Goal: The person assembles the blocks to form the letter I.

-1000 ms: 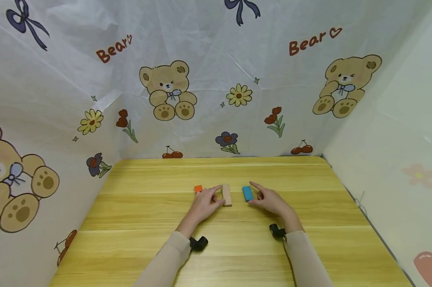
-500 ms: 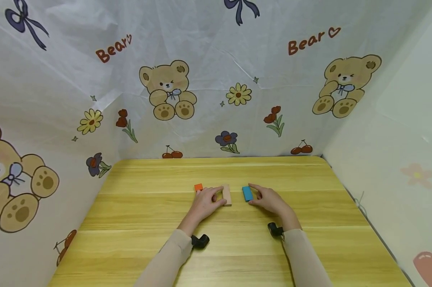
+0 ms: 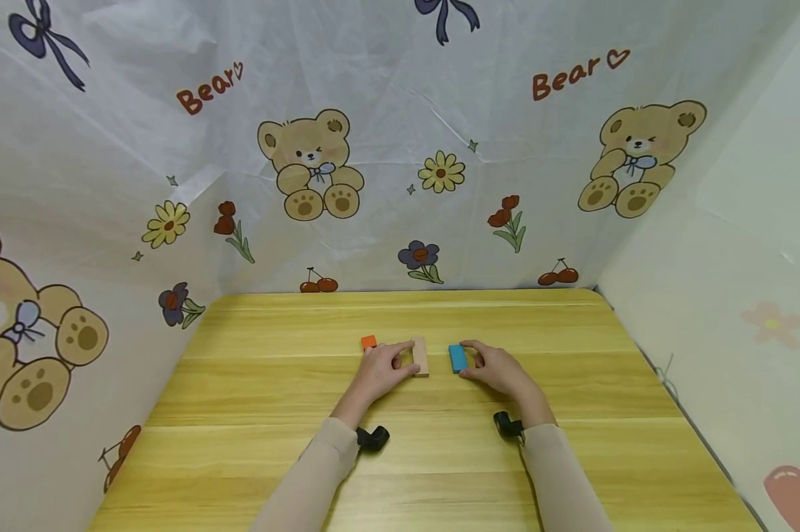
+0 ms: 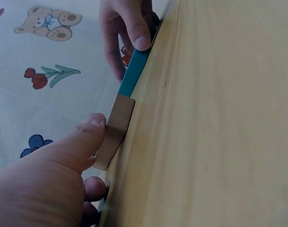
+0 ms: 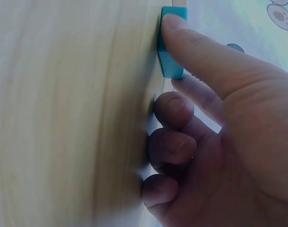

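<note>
On the table lie a plain wooden block [image 3: 420, 357], long and narrow, and a shorter blue block [image 3: 457, 358] to its right. My left hand [image 3: 381, 371] holds the wooden block from its left side, index finger toward the far end and thumb [image 4: 89, 130] against the near part. An orange block [image 3: 369, 342] shows just beyond my left knuckles, partly hidden by the hand. My right hand [image 3: 501, 369] pinches the blue block between index finger and thumb [image 5: 179, 30], one at each end. The other right fingers [image 5: 170, 146] are curled close to the tabletop.
The light wooden table [image 3: 273, 399] meets a white cloth [image 3: 386, 96] printed with bears and flowers along its far edge. A pale wall covering [image 3: 725, 244] runs along the right side. A dark wrist camera [image 3: 373, 439] sits on the left wrist, another [image 3: 508, 425] on the right.
Both hands have closed in on their blocks, the right index finger coming down to the blue block's far end. The wooden and orange blocks have shifted slightly away from me.
</note>
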`<action>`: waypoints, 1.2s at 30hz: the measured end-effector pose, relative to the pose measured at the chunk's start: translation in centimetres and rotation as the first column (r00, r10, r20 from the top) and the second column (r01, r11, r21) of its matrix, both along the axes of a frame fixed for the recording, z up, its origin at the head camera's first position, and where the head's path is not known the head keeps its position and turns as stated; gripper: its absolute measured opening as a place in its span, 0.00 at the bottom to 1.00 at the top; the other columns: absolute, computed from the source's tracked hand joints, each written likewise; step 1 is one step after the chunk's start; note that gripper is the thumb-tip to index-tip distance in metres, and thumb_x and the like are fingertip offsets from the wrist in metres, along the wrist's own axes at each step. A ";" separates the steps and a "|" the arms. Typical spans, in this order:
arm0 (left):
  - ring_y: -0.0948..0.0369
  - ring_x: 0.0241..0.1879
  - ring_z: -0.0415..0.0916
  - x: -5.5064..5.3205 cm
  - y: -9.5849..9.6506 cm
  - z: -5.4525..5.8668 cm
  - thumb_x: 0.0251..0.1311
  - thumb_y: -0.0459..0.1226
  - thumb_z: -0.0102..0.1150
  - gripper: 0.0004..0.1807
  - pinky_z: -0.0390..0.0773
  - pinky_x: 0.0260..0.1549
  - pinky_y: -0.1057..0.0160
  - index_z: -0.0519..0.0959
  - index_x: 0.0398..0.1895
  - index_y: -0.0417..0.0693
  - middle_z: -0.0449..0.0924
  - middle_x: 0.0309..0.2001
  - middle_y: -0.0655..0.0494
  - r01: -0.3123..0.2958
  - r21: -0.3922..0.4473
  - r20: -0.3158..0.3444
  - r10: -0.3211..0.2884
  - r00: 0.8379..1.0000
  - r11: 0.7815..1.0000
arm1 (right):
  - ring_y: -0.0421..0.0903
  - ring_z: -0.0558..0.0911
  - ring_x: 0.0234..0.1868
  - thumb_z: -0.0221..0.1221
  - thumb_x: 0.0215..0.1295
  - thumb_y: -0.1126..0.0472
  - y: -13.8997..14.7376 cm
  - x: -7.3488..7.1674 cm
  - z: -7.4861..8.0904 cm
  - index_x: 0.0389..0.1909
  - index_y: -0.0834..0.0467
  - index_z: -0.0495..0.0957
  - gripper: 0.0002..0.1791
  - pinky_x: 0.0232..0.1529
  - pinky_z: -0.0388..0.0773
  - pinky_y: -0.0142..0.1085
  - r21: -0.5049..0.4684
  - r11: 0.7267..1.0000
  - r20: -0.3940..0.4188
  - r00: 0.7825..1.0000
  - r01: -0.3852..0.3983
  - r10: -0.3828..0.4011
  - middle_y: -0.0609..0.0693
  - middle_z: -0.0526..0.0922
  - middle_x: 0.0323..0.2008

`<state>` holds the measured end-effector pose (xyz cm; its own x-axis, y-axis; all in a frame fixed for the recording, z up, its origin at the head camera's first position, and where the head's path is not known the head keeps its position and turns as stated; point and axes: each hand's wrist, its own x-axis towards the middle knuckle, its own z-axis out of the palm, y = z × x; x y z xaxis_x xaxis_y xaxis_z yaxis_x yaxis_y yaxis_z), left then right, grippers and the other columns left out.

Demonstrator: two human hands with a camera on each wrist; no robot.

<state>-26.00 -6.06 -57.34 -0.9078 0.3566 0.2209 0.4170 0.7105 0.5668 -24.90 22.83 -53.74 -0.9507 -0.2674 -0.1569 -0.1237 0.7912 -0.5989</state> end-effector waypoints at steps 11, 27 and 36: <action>0.64 0.25 0.63 -0.8 -0.1 -0.2 0.69 0.56 0.67 0.28 0.61 0.46 0.55 0.82 0.69 0.60 0.69 0.19 0.66 0.005 0.008 0.031 -0.005 1.000 1.000 | 0.46 0.69 0.27 0.69 0.71 0.50 -0.3 0.0 -0.2 0.76 0.52 0.71 0.35 0.32 0.65 0.39 -0.002 0.999 -0.009 0.999 0.034 -0.034 0.49 0.75 0.30; 0.63 0.25 0.63 -0.7 0.2 0.2 0.68 0.54 0.69 0.27 0.59 0.45 0.55 0.83 0.68 0.58 0.68 0.18 0.66 -0.003 0.015 0.018 0.003 1.000 1.000 | 0.45 0.70 0.27 0.69 0.71 0.48 -0.4 0.0 -0.3 0.75 0.52 0.72 0.35 0.32 0.65 0.39 0.032 0.998 -0.047 0.998 0.048 -0.047 0.49 0.75 0.29; 0.64 0.26 0.62 -0.9 0.1 -0.1 0.68 0.56 0.68 0.29 0.58 0.45 0.56 0.81 0.70 0.61 0.69 0.20 0.65 -0.008 0.017 0.015 0.008 1.000 1.000 | 0.45 0.71 0.27 0.71 0.69 0.47 -0.2 -0.2 0.1 0.75 0.52 0.73 0.36 0.31 0.66 0.38 0.025 0.998 -0.066 0.996 0.064 -0.062 0.49 0.75 0.29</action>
<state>-26.92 -5.96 -57.45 -0.9137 0.3456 0.2137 0.4031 0.7040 0.5847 -25.05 22.67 -53.65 -0.9740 -0.2029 -0.1005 -0.1109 0.8145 -0.5694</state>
